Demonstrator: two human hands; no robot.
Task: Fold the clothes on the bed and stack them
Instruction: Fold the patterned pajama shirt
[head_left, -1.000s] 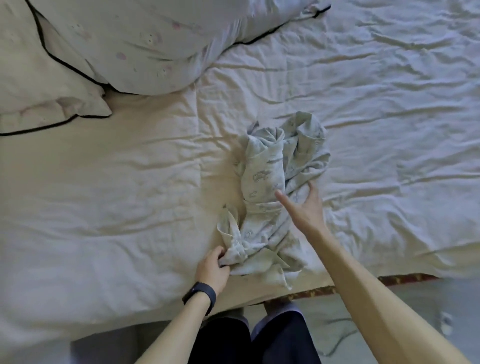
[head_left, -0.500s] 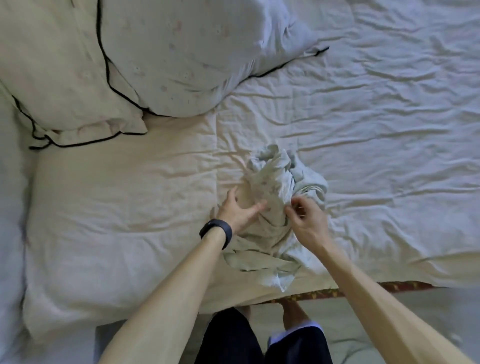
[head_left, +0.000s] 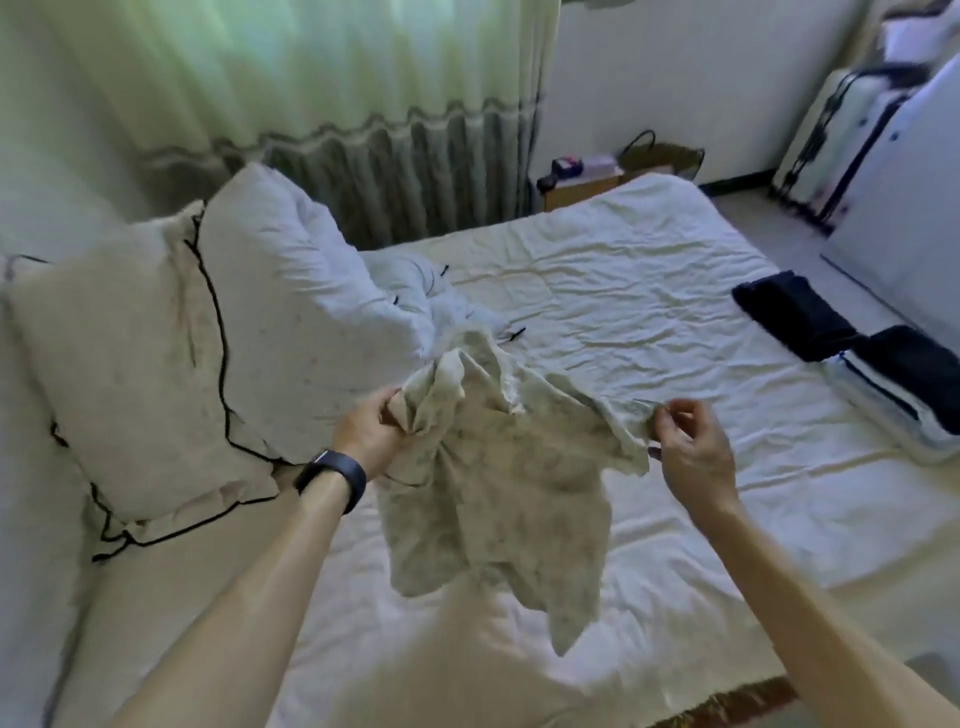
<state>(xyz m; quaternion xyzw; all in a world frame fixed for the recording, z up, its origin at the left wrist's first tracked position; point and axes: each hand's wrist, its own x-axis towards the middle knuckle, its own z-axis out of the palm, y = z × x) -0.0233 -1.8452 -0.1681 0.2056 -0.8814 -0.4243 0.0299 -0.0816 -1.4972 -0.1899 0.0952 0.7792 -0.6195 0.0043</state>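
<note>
left hand (head_left: 369, 436) clenched round a bunched corner of the pale, printed, crumpled cotton garment (head_left: 493, 467) | right hand (head_left: 691, 452) pinches its opposite edge | garment hangs spread between both hands, over the wrinkled white bed sheet (head_left: 649, 291) | folded dark clothes (head_left: 789, 312) — well right of the right hand | cream black-piped pillow (head_left: 130, 374) — left of the left hand

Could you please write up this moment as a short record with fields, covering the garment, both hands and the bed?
garment: pale printed garment, unfolded and crumpled, hanging between both hands over the bed
left: the left hand grips bunched fabric at one upper corner
right: the right hand pinches the opposite upper edge
folded already: dark folded piece and folded stack near the bed's right edge
also on bed: pillows at the left
</note>
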